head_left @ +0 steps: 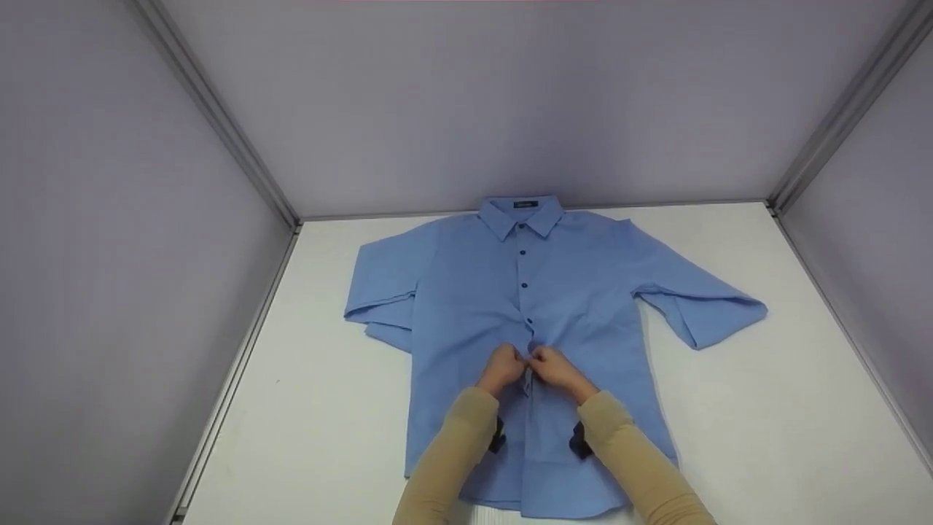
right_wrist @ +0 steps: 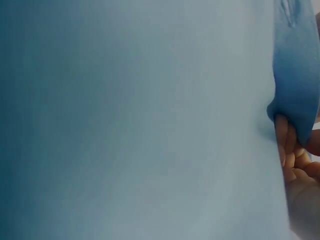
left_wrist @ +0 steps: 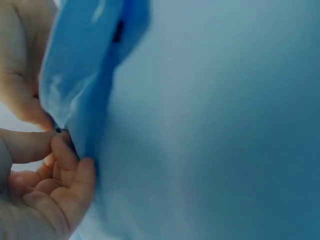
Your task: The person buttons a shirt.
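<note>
A blue button-up shirt (head_left: 466, 292) lies front up, collar at the far end, its upper buttons fastened. At the middle of its front opening my left hand (head_left: 504, 367) and right hand (head_left: 555, 367) meet, fingertips nearly together, each pinching cloth at the front edge. In the left wrist view a small dark button (left_wrist: 58, 130) shows between the fingertips, beside the raised placket (left_wrist: 75, 65). Right-hand fingers (right_wrist: 281, 131) reach under the placket's edge in the right wrist view. Cloth hides part of both hands there.
The white table (head_left: 321, 408) carries the shirt. Its left sleeve in view (head_left: 386, 281) is folded down beside the body, while the right one (head_left: 700, 306) spreads outward. Grey panels (head_left: 510, 95) wall the table at the back and both sides.
</note>
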### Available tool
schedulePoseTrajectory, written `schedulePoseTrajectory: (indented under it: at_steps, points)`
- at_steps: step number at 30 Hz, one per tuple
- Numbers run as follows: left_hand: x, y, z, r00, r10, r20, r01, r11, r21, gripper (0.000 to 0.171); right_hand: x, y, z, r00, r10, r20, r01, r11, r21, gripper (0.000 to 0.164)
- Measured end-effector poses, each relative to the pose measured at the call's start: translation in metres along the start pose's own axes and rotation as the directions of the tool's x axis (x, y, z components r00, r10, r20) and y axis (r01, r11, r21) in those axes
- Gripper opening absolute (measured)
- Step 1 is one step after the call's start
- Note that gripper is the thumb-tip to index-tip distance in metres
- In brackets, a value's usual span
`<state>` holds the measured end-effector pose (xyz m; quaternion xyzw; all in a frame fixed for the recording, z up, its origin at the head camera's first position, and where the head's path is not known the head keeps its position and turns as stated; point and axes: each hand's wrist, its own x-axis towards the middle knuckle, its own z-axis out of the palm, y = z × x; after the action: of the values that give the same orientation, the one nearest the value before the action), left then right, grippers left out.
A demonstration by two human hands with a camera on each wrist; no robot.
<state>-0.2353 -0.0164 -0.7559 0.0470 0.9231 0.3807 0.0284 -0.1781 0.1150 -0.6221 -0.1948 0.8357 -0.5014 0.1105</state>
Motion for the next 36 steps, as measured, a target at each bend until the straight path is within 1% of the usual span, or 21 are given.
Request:
schedulePoseTrajectory:
  at_steps: [1, 3, 4, 7, 9, 11, 12, 15, 17, 19, 20, 22, 24, 26, 27, 28, 30, 32, 33, 34, 36]
  points:
    - [-0.005, 0.005, -0.006, 1.000, 0.015, -0.014, -0.015, 1.000, -0.003, 0.030, -0.004, -0.012, -0.002, 1.000, 0.001, 0.007, -0.001, 1.000, 0.018, 0.027]
    - [-0.016, 0.020, -0.024, 0.999, 0.047, -0.016, -0.047, 0.999, -0.017, 0.032, -0.014, -0.047, -0.006, 0.995, 0.092, 0.026, -0.093, 0.995, 0.031, 0.026]
    - [-0.023, 0.028, -0.035, 0.996, 0.090, -0.023, -0.091, 0.995, -0.048, 0.032, -0.016, -0.055, -0.008, 0.995, 0.093, 0.032, -0.095, 0.994, 0.060, 0.025]
    - [-0.051, 0.077, -0.083, 0.996, 0.072, 0.046, -0.065, 0.988, -0.143, 0.033, -0.022, -0.078, -0.014, 0.994, 0.105, 0.027, -0.107, 0.990, 0.086, 0.021]
    - [-0.070, 0.111, -0.113, 0.995, 0.019, 0.100, 0.000, 0.984, -0.181, 0.033, -0.025, -0.086, -0.016, 0.996, 0.087, 0.021, -0.088, 0.993, 0.080, 0.018]
    - [-0.087, 0.139, -0.138, 0.990, -0.028, 0.141, 0.058, 0.975, -0.214, 0.030, -0.028, -0.090, -0.018, 0.998, 0.064, 0.018, -0.065, 0.995, 0.071, 0.013]
    - [-0.092, 0.145, -0.143, 0.989, -0.027, 0.142, 0.061, 0.970, -0.236, 0.029, -0.027, -0.086, -0.018, 0.999, 0.041, 0.024, -0.043, 0.996, 0.073, 0.012]
    - [-0.093, 0.146, -0.146, 0.988, -0.025, 0.153, 0.070, 0.952, -0.297, 0.025, -0.025, -0.074, -0.018, 0.999, -0.019, 0.030, 0.017, 0.998, 0.065, 0.011]
    - [-0.086, 0.137, -0.136, 0.989, -0.031, 0.145, 0.076, 0.948, -0.310, 0.020, -0.022, -0.066, -0.018, 0.999, -0.030, 0.034, 0.029, 0.999, 0.042, 0.012]
    - [-0.067, 0.107, -0.110, 0.992, 0.002, 0.123, 0.040, 0.939, -0.343, 0.017, -0.021, -0.069, -0.019, 1.000, 0.002, 0.029, -0.002, 1.000, 0.001, 0.012]
    - [-0.060, 0.097, -0.101, 0.991, -0.022, 0.129, 0.065, 0.937, -0.342, 0.014, -0.020, -0.069, -0.019, 0.999, 0.014, 0.031, -0.013, 1.000, -0.017, 0.011]
    - [-0.050, 0.077, -0.086, 0.992, -0.008, 0.122, 0.052, 0.929, -0.367, 0.014, -0.017, -0.071, -0.019, 0.998, 0.041, 0.045, -0.039, 0.998, -0.042, 0.010]
    - [-0.051, 0.077, -0.088, 0.987, -0.066, 0.147, 0.118, 0.918, -0.379, 0.013, -0.015, -0.070, -0.017, 0.997, 0.049, 0.060, -0.046, 0.998, -0.053, 0.009]
    - [-0.070, 0.106, -0.113, 0.970, -0.158, 0.185, 0.217, 0.906, -0.364, 0.016, -0.016, -0.068, -0.014, 0.997, 0.041, 0.070, -0.037, 0.998, -0.053, 0.010]
    - [-0.080, 0.119, -0.125, 0.969, -0.170, 0.182, 0.228, 0.899, -0.375, 0.018, -0.016, -0.063, -0.012, 0.998, -0.010, 0.067, 0.013, 0.999, -0.039, 0.011]
    - [-0.093, 0.139, -0.142, 0.953, -0.228, 0.199, 0.288, 0.883, -0.370, 0.019, -0.017, -0.064, -0.011, 0.998, -0.008, 0.065, 0.012, 0.999, -0.052, 0.012]
    - [-0.109, 0.159, -0.160, 0.952, -0.238, 0.190, 0.297, 0.864, -0.407, 0.023, -0.018, -0.067, -0.007, 0.999, -0.006, 0.053, 0.011, 0.996, -0.090, 0.013]
    - [-0.111, 0.161, -0.160, 0.948, -0.259, 0.185, 0.315, 0.848, -0.426, 0.027, -0.010, -0.037, 0.001, 0.993, -0.114, 0.021, 0.116, 0.983, -0.141, 0.016]
    - [-0.108, 0.155, -0.155, 0.950, -0.257, 0.176, 0.309, 0.847, -0.432, 0.030, -0.010, -0.037, 0.003, 0.990, -0.139, 0.017, 0.140, 0.975, -0.173, 0.017]
    - [-0.103, 0.147, -0.147, 0.948, -0.265, 0.173, 0.315, 0.846, -0.431, 0.031, -0.005, -0.024, 0.008, 0.991, -0.134, 0.007, 0.132, 0.966, -0.223, 0.016]
    - [-0.087, 0.118, -0.120, 0.968, -0.217, 0.123, 0.249, 0.868, -0.429, 0.033, 0.007, 0.009, 0.019, 0.989, -0.150, -0.006, 0.142, 0.950, -0.277, 0.016]
